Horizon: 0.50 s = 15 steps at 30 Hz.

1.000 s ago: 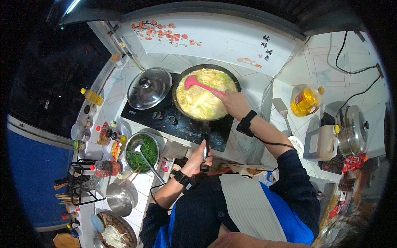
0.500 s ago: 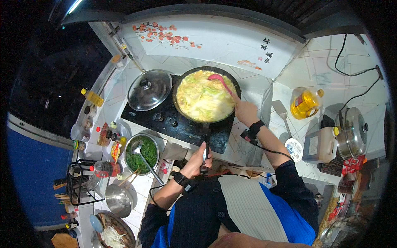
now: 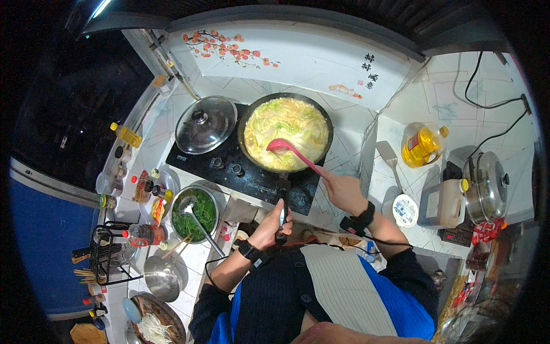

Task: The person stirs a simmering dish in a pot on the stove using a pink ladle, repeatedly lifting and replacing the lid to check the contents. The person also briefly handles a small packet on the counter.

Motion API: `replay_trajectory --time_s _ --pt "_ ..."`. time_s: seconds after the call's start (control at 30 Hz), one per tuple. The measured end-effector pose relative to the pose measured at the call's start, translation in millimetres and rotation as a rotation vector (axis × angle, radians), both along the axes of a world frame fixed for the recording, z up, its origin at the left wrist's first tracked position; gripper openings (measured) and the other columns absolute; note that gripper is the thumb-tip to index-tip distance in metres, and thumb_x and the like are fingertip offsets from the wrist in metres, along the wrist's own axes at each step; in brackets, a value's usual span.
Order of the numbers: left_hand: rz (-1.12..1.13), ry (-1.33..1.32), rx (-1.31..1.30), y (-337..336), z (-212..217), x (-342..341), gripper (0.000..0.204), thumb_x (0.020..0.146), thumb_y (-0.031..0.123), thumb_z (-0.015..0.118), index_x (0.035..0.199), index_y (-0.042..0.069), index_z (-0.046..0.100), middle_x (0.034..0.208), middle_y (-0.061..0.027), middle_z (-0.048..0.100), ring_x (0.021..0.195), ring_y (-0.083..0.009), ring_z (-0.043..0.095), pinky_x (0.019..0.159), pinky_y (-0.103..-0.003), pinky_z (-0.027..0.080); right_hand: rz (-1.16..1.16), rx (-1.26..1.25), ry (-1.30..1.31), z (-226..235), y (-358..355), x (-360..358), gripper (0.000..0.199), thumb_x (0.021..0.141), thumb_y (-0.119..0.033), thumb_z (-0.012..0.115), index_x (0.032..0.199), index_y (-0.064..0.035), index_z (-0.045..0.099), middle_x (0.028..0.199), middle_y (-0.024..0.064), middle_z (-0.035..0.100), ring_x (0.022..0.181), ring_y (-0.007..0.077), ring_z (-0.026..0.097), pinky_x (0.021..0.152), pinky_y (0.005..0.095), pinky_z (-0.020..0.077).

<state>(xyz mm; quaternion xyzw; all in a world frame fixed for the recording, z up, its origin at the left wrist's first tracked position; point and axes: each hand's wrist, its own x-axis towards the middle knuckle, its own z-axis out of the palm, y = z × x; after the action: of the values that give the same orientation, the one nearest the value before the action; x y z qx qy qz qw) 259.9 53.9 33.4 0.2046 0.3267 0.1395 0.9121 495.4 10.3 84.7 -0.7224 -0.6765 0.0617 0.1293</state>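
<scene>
A black frying pan (image 3: 246,123) full of pale yellow-green chopped cabbage (image 3: 292,123) sits on the right burner of a black stove (image 3: 229,169). My left hand (image 3: 272,221) grips the pan's long black handle (image 3: 282,198) near its end. My right hand (image 3: 342,189) holds the handle of a pink spatula (image 3: 292,150), whose blade rests in the food at the pan's near side. Both wrists wear black bands with cables.
A pot with a glass lid (image 3: 205,123) stands on the left burner. A steel bowl of greens (image 3: 196,213) with a ladle sits left of me. Spice bottles (image 3: 140,183), a utensil rack (image 3: 106,252), an oil bottle (image 3: 421,146), a jug (image 3: 441,203) and a cooker (image 3: 487,183) line the counters.
My right hand has drawn back toward me, pulling the spatula from the pan's far right side to its near middle. The left hand stays on the pan handle.
</scene>
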Motion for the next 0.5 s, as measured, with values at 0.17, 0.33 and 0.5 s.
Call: replay_trajectory --time_s 0.17,0.33,0.5 --pt "0.005 0.086 0.024 0 1 0 0.04 0.093 0.047 0.039 0.088 0.008 0.044 0.069 -0.0005 0.042 0.051 -0.0092 0.036 0.045 -0.022 0.032 -0.07 0.019 -0.085 -23 27 -2 0.041 0.09 -0.021 0.045 0.131 -0.0215 0.04 0.056 0.0118 0.055 0.048 0.0323 0.054 0.043 0.0436 0.0397" --pt "-0.003 0.069 0.01 1 -3 -1 0.041 0.093 0.048 0.04 0.089 0.007 0.045 0.069 -0.0003 0.042 0.051 -0.0092 0.036 0.045 -0.023 0.032 -0.047 0.109 -0.001 9 14 4 0.041 0.09 -0.02 0.046 0.131 -0.0207 0.04 0.058 0.0125 0.056 0.049 0.0324 0.055 0.044 0.0432 0.0402" --pt "-0.009 0.018 0.047 0 -8 -1 0.041 0.093 0.048 0.039 0.09 0.007 0.045 0.069 -0.0007 0.042 0.051 -0.0092 0.036 0.044 -0.022 0.03 0.035 0.166 0.187 36 -17 -3 0.039 0.089 -0.019 0.046 0.129 -0.0181 0.044 0.064 0.0165 0.057 0.055 0.0354 0.056 0.049 0.0443 0.0426"
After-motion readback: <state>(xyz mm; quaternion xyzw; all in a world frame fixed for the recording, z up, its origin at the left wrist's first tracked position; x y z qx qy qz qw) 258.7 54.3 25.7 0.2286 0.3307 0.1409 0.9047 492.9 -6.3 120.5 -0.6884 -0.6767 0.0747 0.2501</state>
